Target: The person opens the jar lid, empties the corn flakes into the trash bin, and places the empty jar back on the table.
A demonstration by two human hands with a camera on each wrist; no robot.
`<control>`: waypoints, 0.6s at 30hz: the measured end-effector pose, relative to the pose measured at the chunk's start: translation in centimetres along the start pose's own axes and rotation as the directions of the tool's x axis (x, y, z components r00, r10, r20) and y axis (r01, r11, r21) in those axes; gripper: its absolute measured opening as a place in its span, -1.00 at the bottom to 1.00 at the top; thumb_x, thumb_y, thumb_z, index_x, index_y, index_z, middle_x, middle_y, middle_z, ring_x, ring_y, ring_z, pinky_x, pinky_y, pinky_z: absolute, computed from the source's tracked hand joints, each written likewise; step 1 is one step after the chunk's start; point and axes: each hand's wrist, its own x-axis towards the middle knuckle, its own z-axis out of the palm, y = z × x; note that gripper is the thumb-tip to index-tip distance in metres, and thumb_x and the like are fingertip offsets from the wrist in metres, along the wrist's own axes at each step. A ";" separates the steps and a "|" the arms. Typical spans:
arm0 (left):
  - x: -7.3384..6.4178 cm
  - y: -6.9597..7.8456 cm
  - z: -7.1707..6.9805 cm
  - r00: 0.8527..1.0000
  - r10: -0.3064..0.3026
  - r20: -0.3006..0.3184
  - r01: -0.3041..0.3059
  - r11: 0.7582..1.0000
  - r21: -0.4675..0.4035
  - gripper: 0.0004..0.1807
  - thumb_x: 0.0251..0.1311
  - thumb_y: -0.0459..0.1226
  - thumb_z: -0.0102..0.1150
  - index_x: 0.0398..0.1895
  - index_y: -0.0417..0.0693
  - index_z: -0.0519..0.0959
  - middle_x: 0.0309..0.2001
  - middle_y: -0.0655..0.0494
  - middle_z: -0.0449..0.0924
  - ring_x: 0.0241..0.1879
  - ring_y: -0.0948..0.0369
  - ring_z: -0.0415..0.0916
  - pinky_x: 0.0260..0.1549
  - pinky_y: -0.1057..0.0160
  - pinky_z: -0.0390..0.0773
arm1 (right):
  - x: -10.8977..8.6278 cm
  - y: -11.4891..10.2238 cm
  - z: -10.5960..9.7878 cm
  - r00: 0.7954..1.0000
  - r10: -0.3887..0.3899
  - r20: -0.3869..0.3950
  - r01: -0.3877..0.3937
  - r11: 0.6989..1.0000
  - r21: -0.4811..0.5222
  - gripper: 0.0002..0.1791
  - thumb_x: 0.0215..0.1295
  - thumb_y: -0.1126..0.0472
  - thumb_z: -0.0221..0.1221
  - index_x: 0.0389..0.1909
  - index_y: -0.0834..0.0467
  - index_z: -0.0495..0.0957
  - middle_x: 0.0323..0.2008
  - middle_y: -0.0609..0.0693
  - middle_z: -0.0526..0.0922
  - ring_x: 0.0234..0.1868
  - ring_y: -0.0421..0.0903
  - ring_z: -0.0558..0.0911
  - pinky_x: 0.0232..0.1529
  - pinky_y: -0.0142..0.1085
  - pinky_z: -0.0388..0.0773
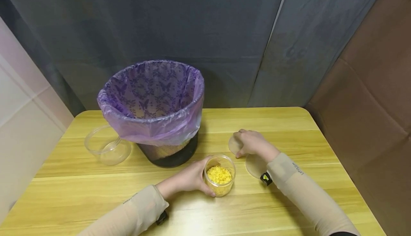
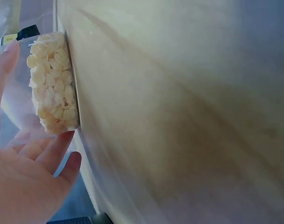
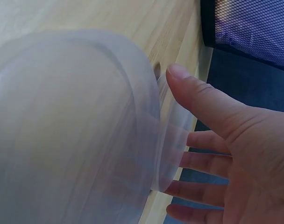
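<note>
Sleeves (image 1: 122,214) along lower edge. Left hand (image 1: 194,177), lower centre: fingers (image 2: 57,150) curled round jar (image 1: 219,190) of yellow flakes (image 1: 219,174) on bench (image 1: 199,213). Right hand (image 1: 253,143), right of centre: fingers (image 3: 205,163) spread at small lid (image 1: 233,145); cannot tell if pinching.

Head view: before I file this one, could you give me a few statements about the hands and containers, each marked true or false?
1. The left hand grips a clear jar of yellow flakes. True.
2. A lid closes the jar. False: its top is open.
3. A purple butterfly-patterned bag lines the black mesh bin. True.
4. The clear round tub stands to the right of the bin. False: it stands to the left.
5. The right hand touches the jar. False: it is at a clear round lid, apart from the jar.
</note>
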 end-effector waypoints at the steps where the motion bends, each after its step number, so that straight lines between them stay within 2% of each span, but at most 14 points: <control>1: 0.0 0.0 0.0 1.000 -0.002 -0.002 0.002 1.000 0.000 0.20 -0.46 -0.16 0.67 0.37 -0.18 0.18 0.20 -0.03 0.45 0.19 0.14 0.36 0.25 0.10 0.25 | 0.0 0.0 0.0 1.000 0.001 -0.001 -0.001 1.000 -0.001 -0.06 -0.17 -0.14 0.48 0.25 0.22 0.40 0.11 0.17 0.48 0.02 0.18 0.53 0.08 0.04 0.43; 12: -1.2 0.0 -1.0 0.998 -0.037 -0.054 0.038 0.999 0.016 0.17 -0.53 -0.17 0.68 0.32 -0.08 0.24 0.16 -0.04 0.46 0.15 0.05 0.39 0.19 -0.02 0.31 | -0.2 -0.1 -0.1 1.000 0.000 0.000 0.000 1.000 0.005 -0.03 -0.18 -0.15 0.47 0.27 0.24 0.38 0.11 0.17 0.49 0.00 0.18 0.54 0.08 0.04 0.43; 18: -2.3 0.3 -2.0 0.997 -0.026 -0.078 0.026 1.000 0.004 0.16 -0.53 -0.13 0.68 0.32 -0.03 0.26 0.16 0.01 0.49 0.14 0.10 0.41 0.17 -0.02 0.32 | -0.4 -0.1 -0.1 1.000 -0.018 -0.008 0.019 1.000 0.005 -0.03 -0.15 -0.15 0.46 0.26 0.26 0.37 0.09 0.15 0.50 -0.02 0.17 0.56 0.06 0.04 0.45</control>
